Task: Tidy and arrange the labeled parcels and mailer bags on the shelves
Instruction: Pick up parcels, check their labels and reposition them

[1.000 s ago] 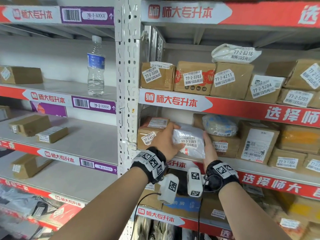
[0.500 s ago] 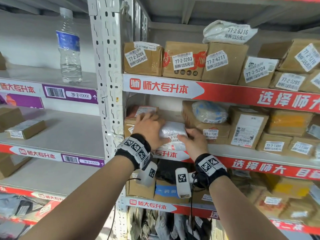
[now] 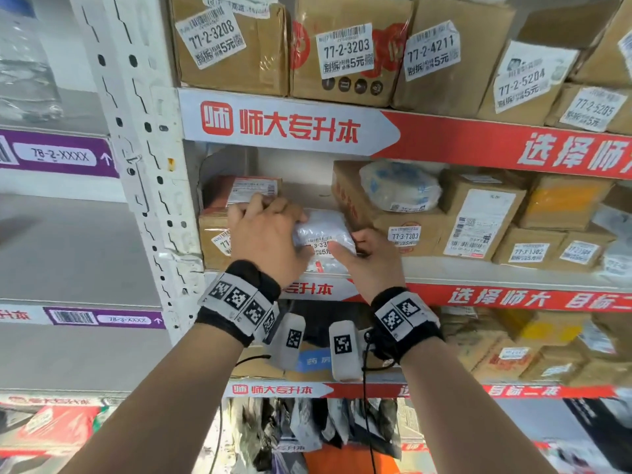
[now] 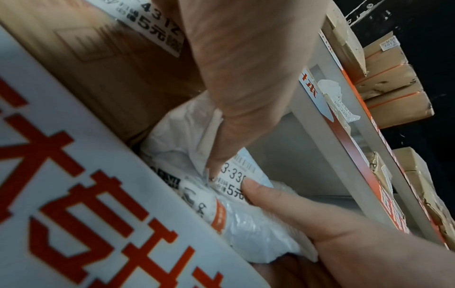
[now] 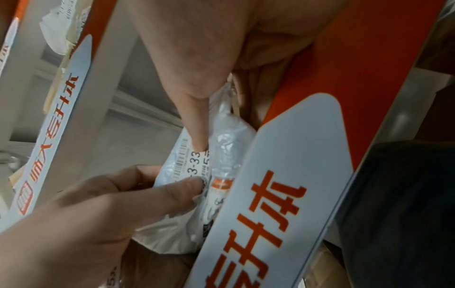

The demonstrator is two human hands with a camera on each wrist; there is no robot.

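A white plastic mailer bag (image 3: pixel 325 230) with a label starting 3-33 lies on the middle shelf (image 3: pixel 461 271), in the gap between a brown carton (image 3: pixel 213 241) on its left and the carton labeled 77-3-7303 (image 3: pixel 405 230) on its right. My left hand (image 3: pixel 270 234) grips the bag's left top with curled fingers. My right hand (image 3: pixel 360 256) holds its right end. In the left wrist view the left thumb rests on the bag (image 4: pixel 177 136) beside the label. In the right wrist view the right thumb presses the label on the bag (image 5: pixel 229 140).
A round wrapped parcel (image 3: pixel 400 186) sits on the 77-3-7303 carton. Labeled cartons (image 3: pixel 345 53) fill the shelf above. A white perforated post (image 3: pixel 136 148) stands left of my hands, with a water bottle (image 3: pixel 24 63) beyond it. Dark mailer bags (image 3: pixel 325 429) hang on the bottom shelf.
The bag has come down from in front of the cartons into the gap on the shelf. Both hands have stayed on it, and the view has drawn closer.
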